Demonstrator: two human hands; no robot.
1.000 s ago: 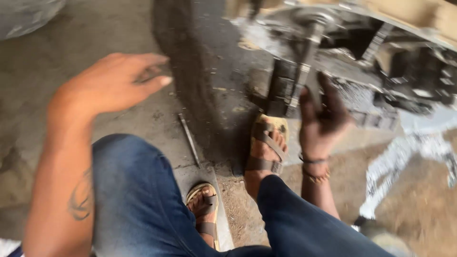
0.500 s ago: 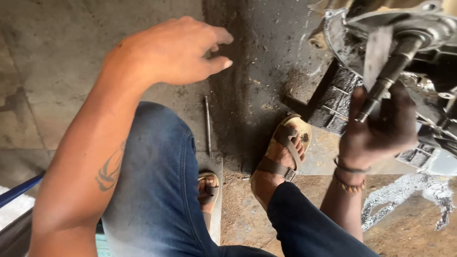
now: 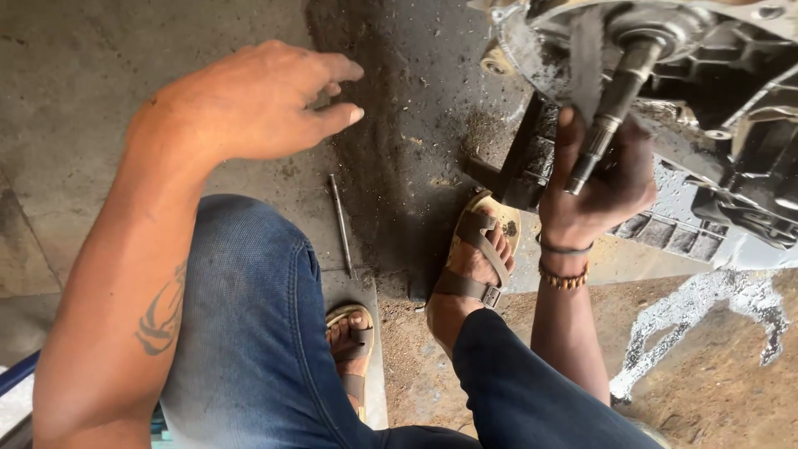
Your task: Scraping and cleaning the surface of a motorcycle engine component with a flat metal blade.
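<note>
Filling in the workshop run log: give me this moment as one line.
left hand: empty, open above floor | right hand: at splined shaft of gearbox | thin rod: on floor

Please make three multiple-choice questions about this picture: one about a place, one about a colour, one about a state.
1. Where does the thin metal rod lie?
A. on the concrete floor
B. in the left hand
C. on the knee

2. What colour are the trousers?
A. white
B. blue
C. red

3. What is the state of the left hand?
A. gripping the rod
B. inside a glove
C. open, holding nothing

Answers: 1 A, it rests flat beside the knee; 2 B, blue denim; 3 C, fingers spread, while the right hand touches the splined steel shaft of the greasy gearbox.
</note>
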